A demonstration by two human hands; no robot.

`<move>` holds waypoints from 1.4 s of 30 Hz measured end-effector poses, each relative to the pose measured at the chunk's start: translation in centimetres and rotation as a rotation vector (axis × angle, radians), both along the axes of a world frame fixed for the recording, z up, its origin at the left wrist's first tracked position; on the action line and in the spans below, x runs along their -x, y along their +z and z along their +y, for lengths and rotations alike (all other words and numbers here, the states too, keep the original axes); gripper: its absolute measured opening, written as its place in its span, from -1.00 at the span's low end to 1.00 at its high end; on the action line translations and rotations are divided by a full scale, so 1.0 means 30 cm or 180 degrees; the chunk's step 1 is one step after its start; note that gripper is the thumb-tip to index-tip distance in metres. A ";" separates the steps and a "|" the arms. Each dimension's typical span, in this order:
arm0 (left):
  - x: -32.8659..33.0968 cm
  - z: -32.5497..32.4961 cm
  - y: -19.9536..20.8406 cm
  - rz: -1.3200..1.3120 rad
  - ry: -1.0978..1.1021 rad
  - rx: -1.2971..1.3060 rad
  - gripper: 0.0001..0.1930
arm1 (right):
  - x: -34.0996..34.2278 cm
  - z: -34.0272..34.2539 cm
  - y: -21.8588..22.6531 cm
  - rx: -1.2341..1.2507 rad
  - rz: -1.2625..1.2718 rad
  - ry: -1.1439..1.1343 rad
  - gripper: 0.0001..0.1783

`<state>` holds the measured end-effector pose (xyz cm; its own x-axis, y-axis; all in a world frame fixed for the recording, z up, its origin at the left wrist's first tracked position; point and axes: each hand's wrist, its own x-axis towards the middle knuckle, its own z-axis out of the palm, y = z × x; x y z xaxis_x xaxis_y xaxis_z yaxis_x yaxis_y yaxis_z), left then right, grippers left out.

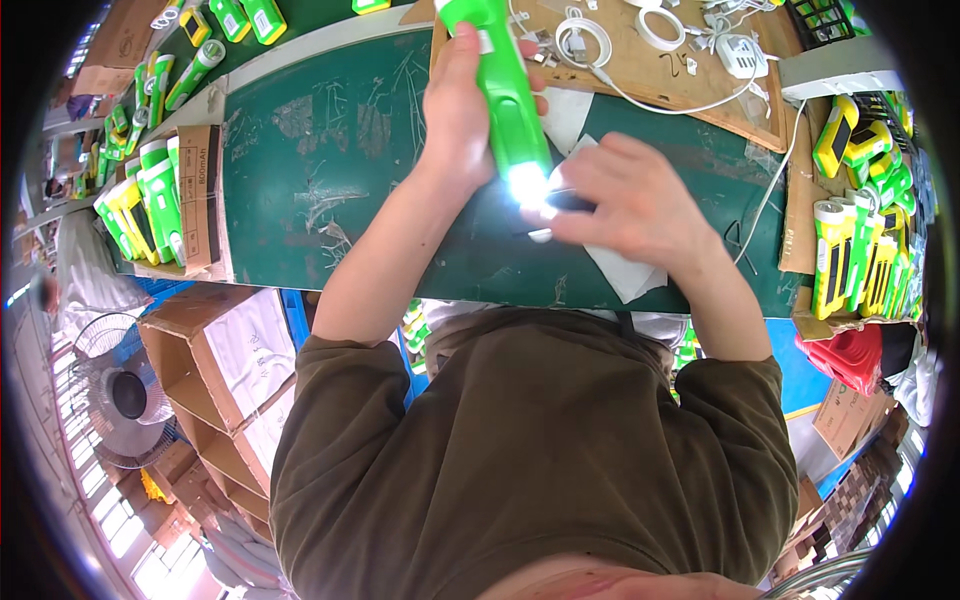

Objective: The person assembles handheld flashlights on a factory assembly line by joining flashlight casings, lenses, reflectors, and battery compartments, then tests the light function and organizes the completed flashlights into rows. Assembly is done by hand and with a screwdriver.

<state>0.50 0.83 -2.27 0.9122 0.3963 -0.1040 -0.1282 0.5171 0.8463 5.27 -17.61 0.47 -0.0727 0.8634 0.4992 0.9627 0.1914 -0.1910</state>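
Observation:
My left hand (462,105) is wrapped round a green flashlight (505,100) above the workbench. The flashlight slants with its lower end toward me, and a bright white light (528,186) glows there. My right hand (632,195) is beside that lit end, its fingers curled in. Something dark shows between those fingers and the light, but glare and the fingers hide what it is. Beneath my right hand lies a white sheet (625,272), paper or cloth, on the green bench top (320,170).
A wooden board (690,85) at the back carries coiled white cables (583,42) and a white multi-port charger (740,57). Cardboard boxes of green and yellow flashlights stand at left (200,200) and right (850,250). A loose cable (780,180) crosses the right side.

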 end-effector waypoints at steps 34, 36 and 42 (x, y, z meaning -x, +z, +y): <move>-0.003 -0.008 -0.024 -0.1000 -0.1454 0.1674 -0.31 | -0.144 0.012 -0.091 -0.0494 0.2052 -0.2583 -0.51; -0.016 -0.001 -0.058 -0.1234 -0.1858 0.1631 -0.27 | -0.158 0.026 -0.113 -0.0876 0.0871 -0.2414 -0.55; -0.021 0.003 -0.059 -0.1228 -0.1788 0.1555 -0.26 | -0.162 0.013 -0.085 -0.0137 0.1996 -0.2688 -0.66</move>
<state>1.14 0.92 -4.03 0.9673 -0.1364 0.2139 0.0234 0.8876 0.4601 10.12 -17.23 -2.10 0.8264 0.4939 0.2705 0.5177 -0.4772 -0.7101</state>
